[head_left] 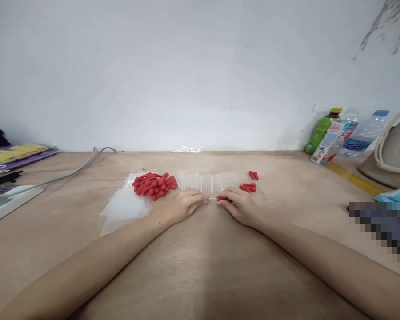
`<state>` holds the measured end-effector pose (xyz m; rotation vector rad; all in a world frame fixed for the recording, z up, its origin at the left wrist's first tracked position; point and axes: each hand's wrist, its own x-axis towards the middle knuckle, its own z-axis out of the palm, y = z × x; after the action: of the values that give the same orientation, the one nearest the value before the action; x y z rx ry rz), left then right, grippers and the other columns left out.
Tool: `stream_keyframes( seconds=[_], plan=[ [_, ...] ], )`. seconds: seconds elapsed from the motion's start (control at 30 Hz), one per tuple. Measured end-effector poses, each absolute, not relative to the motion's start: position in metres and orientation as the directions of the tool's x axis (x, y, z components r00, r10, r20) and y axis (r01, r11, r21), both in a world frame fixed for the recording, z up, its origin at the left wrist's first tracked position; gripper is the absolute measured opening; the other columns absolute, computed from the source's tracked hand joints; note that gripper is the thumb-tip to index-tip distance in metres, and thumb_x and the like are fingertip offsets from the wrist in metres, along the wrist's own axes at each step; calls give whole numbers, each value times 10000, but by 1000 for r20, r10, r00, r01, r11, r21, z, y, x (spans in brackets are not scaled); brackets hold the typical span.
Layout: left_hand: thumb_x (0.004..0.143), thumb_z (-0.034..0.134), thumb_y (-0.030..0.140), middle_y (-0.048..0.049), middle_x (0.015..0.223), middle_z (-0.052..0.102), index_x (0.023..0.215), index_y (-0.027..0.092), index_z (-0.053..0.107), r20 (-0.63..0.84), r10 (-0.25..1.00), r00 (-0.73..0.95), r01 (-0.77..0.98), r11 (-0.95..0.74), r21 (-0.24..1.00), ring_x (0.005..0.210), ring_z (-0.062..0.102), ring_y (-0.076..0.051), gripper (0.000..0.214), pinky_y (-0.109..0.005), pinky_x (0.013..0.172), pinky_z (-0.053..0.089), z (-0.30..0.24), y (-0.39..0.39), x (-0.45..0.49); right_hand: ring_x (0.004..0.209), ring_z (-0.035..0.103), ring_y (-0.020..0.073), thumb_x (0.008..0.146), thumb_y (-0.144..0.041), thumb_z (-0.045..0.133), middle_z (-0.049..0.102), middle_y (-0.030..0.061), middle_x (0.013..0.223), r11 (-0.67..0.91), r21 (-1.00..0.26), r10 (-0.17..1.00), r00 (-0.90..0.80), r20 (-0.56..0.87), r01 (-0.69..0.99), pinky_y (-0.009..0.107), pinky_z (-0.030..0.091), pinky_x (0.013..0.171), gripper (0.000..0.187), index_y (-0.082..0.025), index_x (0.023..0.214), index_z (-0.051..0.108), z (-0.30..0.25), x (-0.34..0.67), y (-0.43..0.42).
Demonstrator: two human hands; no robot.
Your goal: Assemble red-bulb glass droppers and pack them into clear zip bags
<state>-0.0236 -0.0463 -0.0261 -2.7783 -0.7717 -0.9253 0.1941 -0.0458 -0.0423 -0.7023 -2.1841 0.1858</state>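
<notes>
My left hand is closed on one end of a thin clear tube, which lies crosswise between my hands. The fingers of my right hand pinch a red rubber bulb at the tube's other end; how far it sits on the tube is hidden. Just beyond my fingertips lies a row of clear dropper tubes. A heap of red rubber bulbs is left of the row. To the right are several loose red bulbs and two droppers with bulbs on their tubes.
Clear plastic bags lie partly under the heap. A power strip with a grey cable is at the left, near yellow packets. At the right stand a green bottle, a carton, a water bottle and a beige bag.
</notes>
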Motion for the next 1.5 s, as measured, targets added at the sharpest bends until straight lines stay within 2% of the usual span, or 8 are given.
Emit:
stream_keyframes(
  seconds=[0.33, 0.6, 0.77, 0.93, 1.13, 1.5],
  plan=[
    [862, 424, 146, -50, 758, 627, 988, 144, 602, 594, 362, 719, 464, -886, -22, 704, 580, -123, 218, -212, 610, 471, -29, -43, -24, 689, 537, 131, 828, -170, 472, 592, 49, 753, 876, -235, 453, -548, 704, 422, 247, 446, 617, 103, -161, 828, 575, -43, 194, -48],
    [877, 385, 157, -47, 755, 604, 999, 133, 590, 552, 335, 764, 475, -871, -129, 691, 560, -126, 239, -223, 622, 473, -30, -43, -22, 666, 516, 141, 823, -227, 494, 572, 49, 722, 846, -203, 490, -571, 659, 492, 259, 418, 596, 113, -156, 798, 579, -42, 192, -48],
    [864, 457, 248, -56, 852, 615, 998, 154, 591, 611, 434, 662, 563, -826, -24, 761, 577, -131, 212, -232, 676, 486, -28, -46, -22, 716, 518, 155, 807, -244, 530, 589, 47, 749, 842, -226, 495, -533, 687, 490, 292, 421, 660, 104, -170, 836, 598, -40, 196, -42],
    [867, 452, 244, -60, 791, 620, 956, 140, 615, 573, 492, 655, 584, -811, 29, 750, 578, -142, 213, -248, 669, 483, -28, -46, -26, 719, 542, 142, 806, -244, 533, 601, 37, 762, 825, -311, 541, -504, 673, 471, 278, 435, 663, 94, -184, 836, 599, -42, 202, -40],
    [863, 460, 241, -52, 720, 617, 933, 139, 634, 610, 447, 654, 569, -823, -7, 685, 575, -132, 214, -231, 618, 473, -28, -49, -24, 702, 542, 130, 812, -216, 506, 579, 39, 785, 821, -381, 568, -531, 629, 426, 260, 447, 641, 88, -180, 839, 582, -43, 201, -40],
    [859, 465, 238, -44, 723, 628, 933, 147, 636, 625, 416, 661, 549, -836, -23, 679, 578, -128, 206, -227, 614, 471, -29, -48, -23, 686, 530, 128, 822, -227, 487, 568, 40, 767, 846, -331, 528, -578, 622, 417, 252, 442, 618, 104, -171, 834, 574, -43, 197, -40]
  ],
)
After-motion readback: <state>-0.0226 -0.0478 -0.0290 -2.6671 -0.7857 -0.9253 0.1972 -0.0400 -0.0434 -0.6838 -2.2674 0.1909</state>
